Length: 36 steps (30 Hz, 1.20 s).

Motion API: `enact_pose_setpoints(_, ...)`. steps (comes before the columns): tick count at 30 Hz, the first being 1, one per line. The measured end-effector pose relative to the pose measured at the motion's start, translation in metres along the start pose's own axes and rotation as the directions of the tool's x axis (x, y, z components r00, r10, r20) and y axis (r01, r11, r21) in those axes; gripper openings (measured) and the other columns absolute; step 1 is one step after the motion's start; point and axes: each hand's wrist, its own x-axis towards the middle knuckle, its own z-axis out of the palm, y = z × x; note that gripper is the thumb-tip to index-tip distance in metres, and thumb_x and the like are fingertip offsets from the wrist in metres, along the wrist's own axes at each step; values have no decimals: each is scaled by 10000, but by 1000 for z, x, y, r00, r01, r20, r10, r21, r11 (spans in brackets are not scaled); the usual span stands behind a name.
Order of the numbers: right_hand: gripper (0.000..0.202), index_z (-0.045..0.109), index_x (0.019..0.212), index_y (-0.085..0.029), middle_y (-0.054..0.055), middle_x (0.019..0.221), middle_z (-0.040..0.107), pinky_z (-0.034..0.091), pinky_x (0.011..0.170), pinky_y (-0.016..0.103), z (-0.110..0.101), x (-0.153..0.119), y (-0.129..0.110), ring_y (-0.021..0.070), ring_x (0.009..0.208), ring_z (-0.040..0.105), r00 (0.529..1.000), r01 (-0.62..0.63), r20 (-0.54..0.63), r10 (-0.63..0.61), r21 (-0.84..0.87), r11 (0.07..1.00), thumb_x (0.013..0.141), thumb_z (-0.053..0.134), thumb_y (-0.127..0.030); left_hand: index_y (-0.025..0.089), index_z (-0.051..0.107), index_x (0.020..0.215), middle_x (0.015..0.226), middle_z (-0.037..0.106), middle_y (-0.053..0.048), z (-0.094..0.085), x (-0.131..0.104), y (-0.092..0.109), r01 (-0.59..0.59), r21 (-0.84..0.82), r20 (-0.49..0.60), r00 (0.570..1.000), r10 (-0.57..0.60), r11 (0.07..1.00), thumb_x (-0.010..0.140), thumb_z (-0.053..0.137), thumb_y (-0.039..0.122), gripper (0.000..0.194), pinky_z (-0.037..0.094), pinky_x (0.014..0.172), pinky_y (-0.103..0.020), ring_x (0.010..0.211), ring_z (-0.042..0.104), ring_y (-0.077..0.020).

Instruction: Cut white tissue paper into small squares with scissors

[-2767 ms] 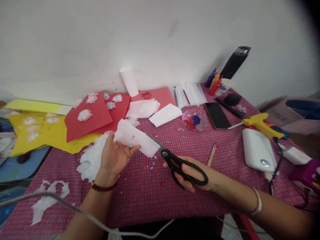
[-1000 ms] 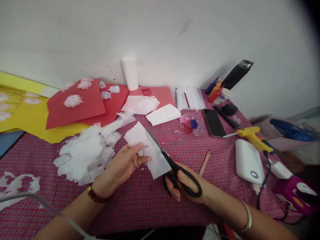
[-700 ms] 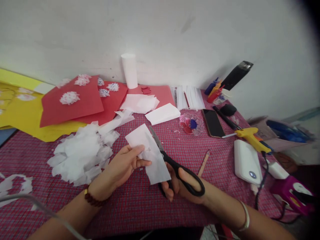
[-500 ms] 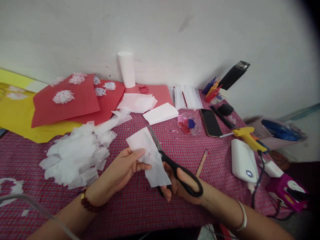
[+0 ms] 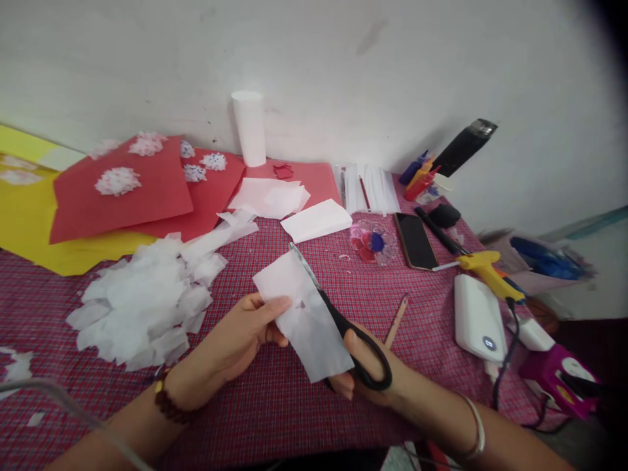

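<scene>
My left hand (image 5: 255,324) pinches a piece of thin white tissue paper (image 5: 309,333) between thumb and fingers, above the checked tablecloth. My right hand (image 5: 360,356) grips black-handled scissors (image 5: 338,317), its thumb through the upper loop. The metal blade lies along the paper's right edge, its tip just past the top corner; the second blade and the lower loop are mostly hidden behind the sheet. A heap of cut white tissue pieces (image 5: 137,301) lies left of my left hand. Beyond the paper rests a folded white sheet (image 5: 318,220).
Red sheets (image 5: 122,209) with fluffy paper flowers lie at the back left over yellow paper (image 5: 29,222). On the right are a phone (image 5: 415,241), a yellow glue gun (image 5: 485,269), a white power bank (image 5: 478,320) and a wooden stick (image 5: 396,320). A paint palette (image 5: 373,242) sits mid-table.
The white paper has shifted slightly right and turned, showing more of its lower part. The scissors lie closer along its right edge. My left fingers have drawn back from under the sheet's middle.
</scene>
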Motion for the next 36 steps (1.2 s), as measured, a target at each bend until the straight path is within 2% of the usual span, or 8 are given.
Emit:
enact_pose_setpoints(8,499,599,1063,-184,10,742,587,401,552,248,-9,2,-17,118,600,523,996,-88,-23,86,-122,989,875,554,-644,146,739,900,810,738,-46,-5,-1,11,-99,-19,-116,989,96,995,646,855,264,303,534,664,-254,698,644,-147)
enact_pose_setpoints(12,487,524,1266,-224,39,959,618,467,682,284,-16,7,-39,136,751,580,984,-143,-152,92,-367,919,864,651,-467,153,713,961,858,749,-52,-9,-2,22,-189,-43,-223,959,175,981,632,848,187,357,555,655,-282,683,664,-163)
enact_pose_setpoints(14,484,487,1317,-246,68,1093,631,495,808,344,-21,9,-46,181,930,614,974,-150,-227,10,-607,780,868,640,-344,163,705,968,882,749,-47,-11,-1,24,-218,-54,-256,946,198,974,635,837,156,358,566,660,-284,699,674,-167)
enact_pose_setpoints(19,502,535,1308,-214,112,1172,611,463,955,500,-31,11,-49,275,1076,587,947,-194,-232,-221,-964,182,820,649,-231,174,706,970,823,729,-20,-13,2,24,-228,-23,-253,943,215,973,635,828,157,357,555,594,-240,636,644,-132)
enact_pose_setpoints(22,417,581,1254,-197,117,1124,609,467,951,507,-33,12,-48,285,1072,573,945,-154,-162,-285,-987,50,842,632,-224,174,710,955,789,721,-18,-13,1,22,-207,0,-251,947,200,978,616,839,173,363,545,576,-230,622,636,-128)
enact_pose_setpoints(25,355,594,1221,-207,112,1141,605,452,973,500,-31,12,-50,279,1108,556,919,-79,-99,-381,-995,66,867,613,-205,183,711,929,764,716,-13,-12,-1,18,-195,55,-214,955,203,979,621,846,208,338,528,552,-221,598,624,-123)
enact_pose_setpoints(30,277,592,1185,-213,85,1104,623,471,947,426,-18,13,-57,223,1063,584,889,71,-47,-455,-969,238,910,573,-181,193,709,885,731,697,6,-12,-3,8,-206,211,-133,962,237,956,668,832,280,264,480,534,-189,580,587,-99)
enact_pose_setpoints(36,253,592,1166,-194,84,1097,609,472,944,395,6,32,-71,200,1060,572,883,207,66,-464,-943,261,915,571,-171,208,702,921,772,681,14,-13,-4,0,-212,402,-33,969,245,891,746,773,314,216,444,567,-183,640,563,-101)
